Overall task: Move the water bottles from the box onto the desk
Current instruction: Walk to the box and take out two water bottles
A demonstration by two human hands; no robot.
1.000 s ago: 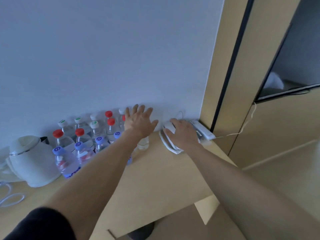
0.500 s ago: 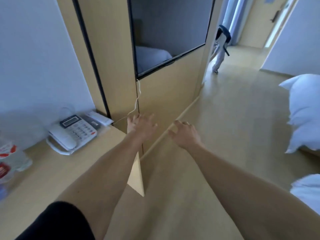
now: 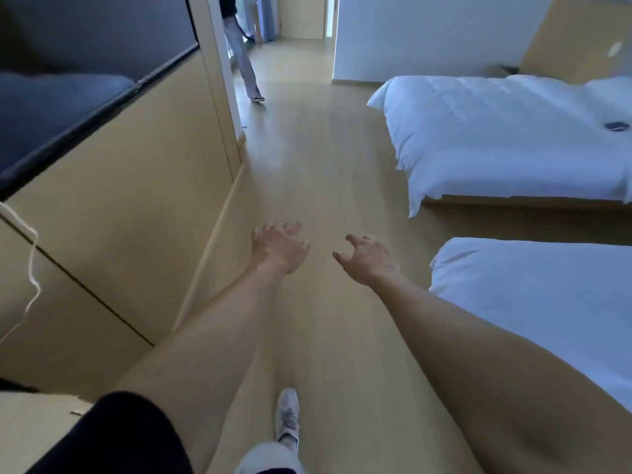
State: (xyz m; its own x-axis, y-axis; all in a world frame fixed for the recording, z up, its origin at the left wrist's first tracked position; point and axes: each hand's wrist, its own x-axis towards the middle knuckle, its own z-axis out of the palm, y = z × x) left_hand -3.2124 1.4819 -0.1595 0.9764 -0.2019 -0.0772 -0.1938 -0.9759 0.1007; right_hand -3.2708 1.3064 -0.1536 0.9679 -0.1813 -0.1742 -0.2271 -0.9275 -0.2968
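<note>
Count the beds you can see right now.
2. One bed stands farther off at the upper right; the nearer bed lies at the right edge beside the right hand. Both run out of frame, so more may be hidden.

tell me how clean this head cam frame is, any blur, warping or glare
Head view: soft all over with slight motion blur, most on the walking person by the doorway; wide-angle bending curves the wall panel and stretches both forearms; cool dim daylight, a pale sheen on the floor, no hard glare; left hand and right hand fairly readable, empty.
</note>
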